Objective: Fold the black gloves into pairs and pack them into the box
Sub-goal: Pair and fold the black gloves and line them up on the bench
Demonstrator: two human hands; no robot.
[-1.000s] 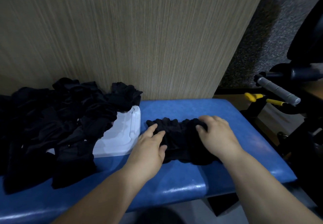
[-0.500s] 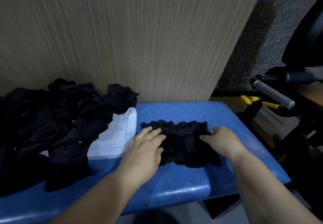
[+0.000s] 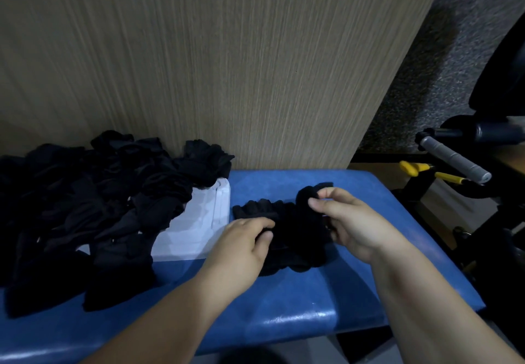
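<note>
Gloves (image 3: 295, 240) now part-aloft between left hand (image 3: 244, 245), right hand (image 3: 350, 221)

glove heap (image 3: 99, 193) apparently blocking box (image 3: 196, 227), wall (image 3: 227, 65) behind

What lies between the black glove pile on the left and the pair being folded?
Head view: only the uncovered part of the white rectangular box. The black fabric glove pile overlaps its left side; the black glove pair nearly meets its right edge.

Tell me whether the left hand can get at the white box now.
Probably yes: the left hand lies right beside the white box, nothing between them. It grips the gloves, though, and a loose pile covers much of the box.
</note>
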